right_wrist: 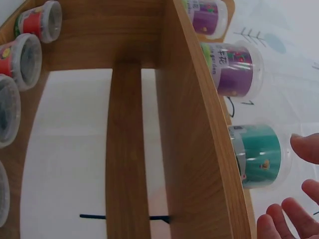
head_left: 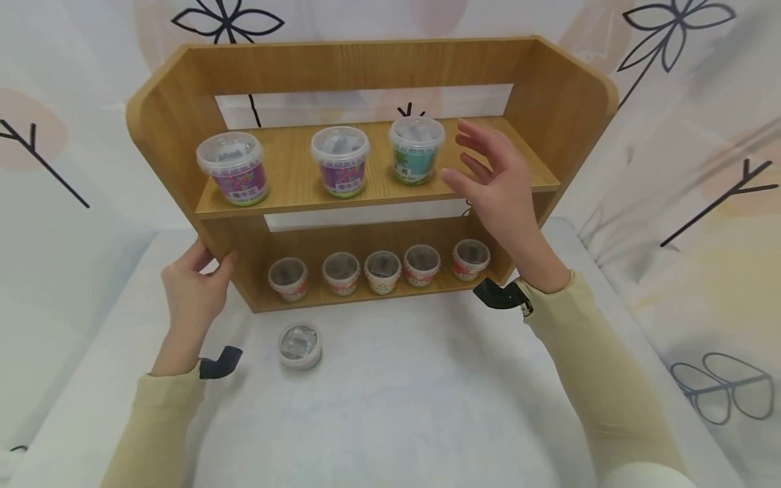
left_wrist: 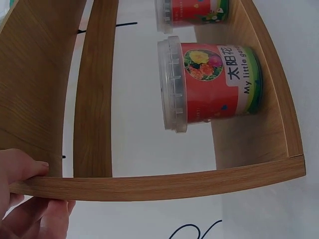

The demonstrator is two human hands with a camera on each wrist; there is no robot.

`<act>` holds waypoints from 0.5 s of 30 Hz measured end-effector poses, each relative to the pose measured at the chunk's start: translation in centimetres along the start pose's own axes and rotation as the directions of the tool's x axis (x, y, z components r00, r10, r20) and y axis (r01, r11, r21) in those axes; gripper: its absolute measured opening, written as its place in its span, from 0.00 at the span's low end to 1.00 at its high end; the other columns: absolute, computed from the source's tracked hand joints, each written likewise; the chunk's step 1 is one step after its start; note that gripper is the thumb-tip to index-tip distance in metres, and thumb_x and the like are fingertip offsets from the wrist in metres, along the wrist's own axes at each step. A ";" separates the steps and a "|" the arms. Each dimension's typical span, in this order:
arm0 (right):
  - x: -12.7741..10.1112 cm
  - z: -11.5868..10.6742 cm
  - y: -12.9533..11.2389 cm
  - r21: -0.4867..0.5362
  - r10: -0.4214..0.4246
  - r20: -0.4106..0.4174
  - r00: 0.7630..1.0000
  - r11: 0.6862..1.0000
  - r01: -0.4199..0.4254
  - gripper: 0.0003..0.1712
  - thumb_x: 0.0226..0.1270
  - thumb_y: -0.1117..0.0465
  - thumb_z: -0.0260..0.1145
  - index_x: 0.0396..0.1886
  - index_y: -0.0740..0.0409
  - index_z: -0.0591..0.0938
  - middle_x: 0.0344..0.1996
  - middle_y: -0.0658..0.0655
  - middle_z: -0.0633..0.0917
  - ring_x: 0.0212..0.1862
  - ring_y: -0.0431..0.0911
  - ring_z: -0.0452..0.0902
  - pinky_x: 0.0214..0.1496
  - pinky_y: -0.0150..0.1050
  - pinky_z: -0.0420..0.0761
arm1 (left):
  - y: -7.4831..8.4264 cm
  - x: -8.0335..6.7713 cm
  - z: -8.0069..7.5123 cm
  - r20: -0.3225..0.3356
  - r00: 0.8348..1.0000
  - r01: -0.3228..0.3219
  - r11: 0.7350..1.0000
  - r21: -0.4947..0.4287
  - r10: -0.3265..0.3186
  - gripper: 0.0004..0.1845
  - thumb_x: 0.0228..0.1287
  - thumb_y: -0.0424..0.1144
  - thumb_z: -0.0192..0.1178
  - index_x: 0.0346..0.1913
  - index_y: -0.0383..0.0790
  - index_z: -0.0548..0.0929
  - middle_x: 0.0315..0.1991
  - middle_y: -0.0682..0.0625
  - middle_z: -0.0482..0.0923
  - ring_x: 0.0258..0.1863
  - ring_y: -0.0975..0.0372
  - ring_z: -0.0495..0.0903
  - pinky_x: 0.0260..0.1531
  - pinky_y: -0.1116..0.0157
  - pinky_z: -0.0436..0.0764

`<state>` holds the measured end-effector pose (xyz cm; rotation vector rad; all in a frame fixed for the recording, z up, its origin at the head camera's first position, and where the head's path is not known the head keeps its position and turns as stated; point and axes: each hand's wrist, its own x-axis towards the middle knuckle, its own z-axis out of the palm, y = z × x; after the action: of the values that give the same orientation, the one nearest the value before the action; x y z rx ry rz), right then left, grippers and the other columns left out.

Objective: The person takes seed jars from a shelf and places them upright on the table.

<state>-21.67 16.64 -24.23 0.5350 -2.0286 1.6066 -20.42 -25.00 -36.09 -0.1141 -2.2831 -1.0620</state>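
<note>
My left hand (head_left: 194,288) grips the left side panel of a two-tier wooden shelf (head_left: 366,68). In the left wrist view its thumb (left_wrist: 25,165) lies on one face of the panel, with fingers behind the other. My right hand (head_left: 497,179) is raised over the upper tier, its fingers spread and holding nothing. Just left of it stands a teal lidded plastic cup (head_left: 415,159); in the right wrist view a gap shows between the thumb (right_wrist: 306,148) and that cup's lid. Two purple cups, one in the middle (head_left: 343,173) and one at the left (head_left: 243,184), share the upper tier.
Along the lower tier stands a row of several small lidded cups, mostly red-labelled, among them the leftmost one (head_left: 289,279) and the rightmost one (head_left: 470,260). Another lidded cup (head_left: 299,347) sits on the white table (head_left: 415,407) before the shelf. Patterned cloth (head_left: 689,156) hangs behind.
</note>
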 end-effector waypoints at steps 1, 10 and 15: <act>0.2 0.1 0.0 -0.009 0.004 0.009 1.000 1.000 -0.004 0.34 0.60 0.65 0.74 0.67 0.59 0.76 0.62 0.56 0.76 0.65 0.47 0.71 0.67 0.40 0.72 | -0.1 0.0 0.1 -0.001 1.000 -0.001 1.000 -0.005 0.001 0.19 0.66 0.37 0.64 0.60 0.40 0.83 0.51 0.43 0.85 0.53 0.50 0.83 0.38 0.79 0.78; 1.3 0.6 -0.1 0.005 0.040 0.056 0.998 0.999 -0.041 0.32 0.61 0.66 0.73 0.66 0.59 0.77 0.63 0.54 0.75 0.65 0.47 0.70 0.68 0.40 0.70 | -0.3 0.2 0.4 0.012 1.000 -0.017 1.000 -0.004 0.017 0.20 0.67 0.38 0.63 0.61 0.41 0.82 0.53 0.45 0.84 0.54 0.53 0.83 0.41 0.75 0.79; 1.7 1.2 -0.2 0.032 0.051 0.073 0.996 0.998 -0.054 0.29 0.61 0.66 0.73 0.63 0.61 0.79 0.65 0.53 0.74 0.65 0.48 0.69 0.69 0.41 0.70 | -0.4 0.2 0.2 0.008 1.000 -0.014 1.000 -0.006 0.014 0.20 0.67 0.38 0.63 0.60 0.40 0.82 0.53 0.44 0.84 0.54 0.52 0.83 0.39 0.80 0.77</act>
<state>-23.11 15.44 -23.28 0.5642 -2.0876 1.6780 -20.76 -25.15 -36.34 -0.1365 -2.2828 -1.0636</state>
